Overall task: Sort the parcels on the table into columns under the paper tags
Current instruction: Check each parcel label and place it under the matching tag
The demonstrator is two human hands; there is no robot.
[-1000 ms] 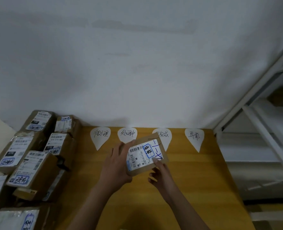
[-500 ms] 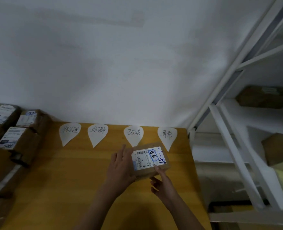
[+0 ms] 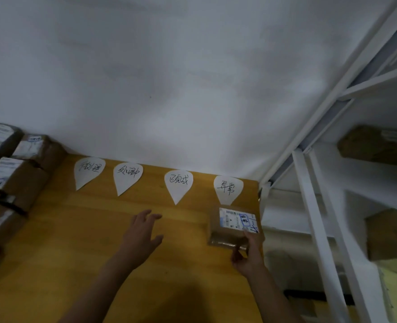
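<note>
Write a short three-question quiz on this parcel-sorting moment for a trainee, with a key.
1. True or false: the left hand grips the small parcel.
2. The small parcel is in which column, counted from the left? A) first B) second C) third D) fourth
3. Fill in: ____ paper tags lie along the far edge of the table.

Key
1. False: the left hand hovers open, and the right hand pinches the parcel's near edge.
2. D, just below the rightmost tag.
3. Four.
</note>
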